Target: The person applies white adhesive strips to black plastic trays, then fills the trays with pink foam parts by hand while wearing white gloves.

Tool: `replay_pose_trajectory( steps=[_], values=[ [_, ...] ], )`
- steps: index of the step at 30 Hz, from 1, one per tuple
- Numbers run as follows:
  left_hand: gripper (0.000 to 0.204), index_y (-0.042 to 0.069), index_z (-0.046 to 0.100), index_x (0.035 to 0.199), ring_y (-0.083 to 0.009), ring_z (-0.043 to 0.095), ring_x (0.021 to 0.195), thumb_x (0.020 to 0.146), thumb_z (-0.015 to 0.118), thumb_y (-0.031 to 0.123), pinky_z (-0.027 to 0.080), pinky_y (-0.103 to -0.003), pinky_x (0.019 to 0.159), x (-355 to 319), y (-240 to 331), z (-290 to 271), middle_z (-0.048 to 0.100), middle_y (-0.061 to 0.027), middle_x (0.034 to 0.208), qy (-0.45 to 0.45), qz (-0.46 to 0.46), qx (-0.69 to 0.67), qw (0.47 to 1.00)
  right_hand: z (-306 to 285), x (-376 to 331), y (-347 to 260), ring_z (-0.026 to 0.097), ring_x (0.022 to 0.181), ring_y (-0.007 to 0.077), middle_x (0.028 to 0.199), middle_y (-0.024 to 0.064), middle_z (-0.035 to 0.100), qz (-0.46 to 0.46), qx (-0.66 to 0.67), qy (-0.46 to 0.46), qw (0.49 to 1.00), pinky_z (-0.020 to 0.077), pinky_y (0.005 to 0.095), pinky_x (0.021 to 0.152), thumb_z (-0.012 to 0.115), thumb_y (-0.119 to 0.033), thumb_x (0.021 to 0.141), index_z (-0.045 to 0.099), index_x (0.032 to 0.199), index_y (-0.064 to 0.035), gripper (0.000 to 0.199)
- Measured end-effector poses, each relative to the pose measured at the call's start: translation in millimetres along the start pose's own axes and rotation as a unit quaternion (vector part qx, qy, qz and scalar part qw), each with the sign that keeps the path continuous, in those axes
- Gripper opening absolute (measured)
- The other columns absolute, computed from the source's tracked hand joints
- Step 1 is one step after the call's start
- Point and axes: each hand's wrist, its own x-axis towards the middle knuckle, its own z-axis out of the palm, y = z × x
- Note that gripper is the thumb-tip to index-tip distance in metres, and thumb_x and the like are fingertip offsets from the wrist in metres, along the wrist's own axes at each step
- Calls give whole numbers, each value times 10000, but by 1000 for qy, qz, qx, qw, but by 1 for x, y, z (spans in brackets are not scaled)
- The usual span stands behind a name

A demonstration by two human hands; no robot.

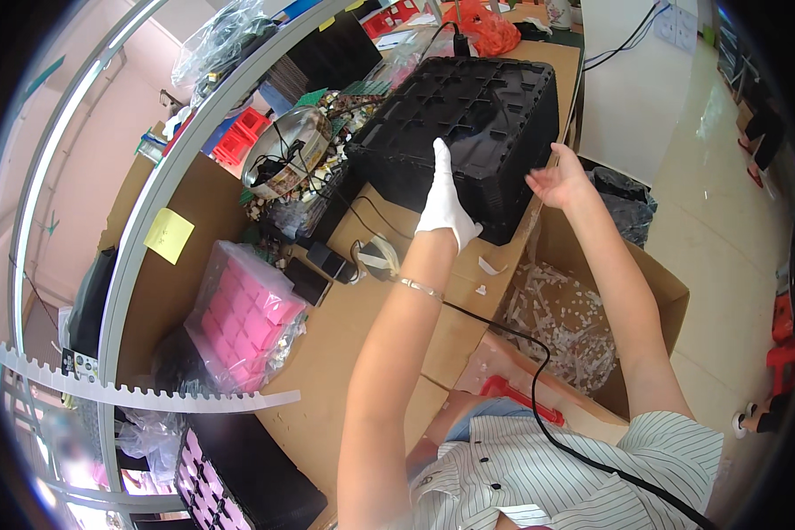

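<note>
A large black plastic crate [468, 106] rests on the cardboard-covered table [344, 327], its ribbed face upward. My left hand [449, 199], in a white glove, lies against the crate's near side with its fingers stretched out. Bare and with fingers apart and slightly bent, my right hand [558, 179] is beside the crate's right side; whether it touches the crate I cannot tell. Neither hand grips anything. Small white scraps [490, 265] and what looks like a roll of tape [377, 258] lie on the near side of the crate.
An open cardboard box [667, 300] of white scraps stands below the table's right edge. Left are pink blocks [247, 309] in clear plastic, a round tin [296, 146] and a metal frame [155, 190]. Another black crate [256, 468] sits lower left. A black cable [539, 380] crosses my front.
</note>
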Motion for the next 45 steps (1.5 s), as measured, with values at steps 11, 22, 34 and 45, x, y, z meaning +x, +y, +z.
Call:
replay_pose_trajectory(
  steps=[11, 22, 34, 45],
  values=[
    [686, 152, 330, 1516, -275, 249, 1458, 980, 314, 580, 81, -480, 1200, 24, -4, -22, 341, -17, 1572, 56, 49, -35, 997, -26, 26, -5, 438, 1275, 432, 1448, 323, 285, -70, 91, 1, 993, 414, 535, 1059, 502, -344, 968, 198, 1480, 49, 713],
    [682, 84, 482, 1332, -238, 425, 1290, 869, 639, 559, 323, -398, 1113, 22, -20, -32, 513, -55, 1320, 302, 47, -188, 933, -30, 24, 17, 473, 1236, 448, 1354, 342, 394, -26, 93, 19, 995, 414, 555, 1054, 461, -350, 991, 187, 1457, 45, 669],
    [877, 67, 499, 1308, -268, 472, 1247, 763, 629, 741, 333, -427, 1095, 27, -5, -59, 484, -52, 1397, 227, 4, -156, 961, 1, 9, -2, 613, 1046, 379, 1278, 304, 510, 40, 104, -3, 994, 488, 300, 657, 370, -475, 1009, 143, 1489, 43, 742],
    [394, 168, 632, 1071, -239, 589, 1075, 830, 556, 470, 458, -469, 905, 1, 43, 36, 656, -21, 1128, 30, -15, -123, 992, 4, 67, 5, 601, 1112, 341, 1309, 266, 517, -14, 145, -142, 979, 516, 413, 863, 191, -559, 1020, 299, 1426, 110, 791]
  ],
)
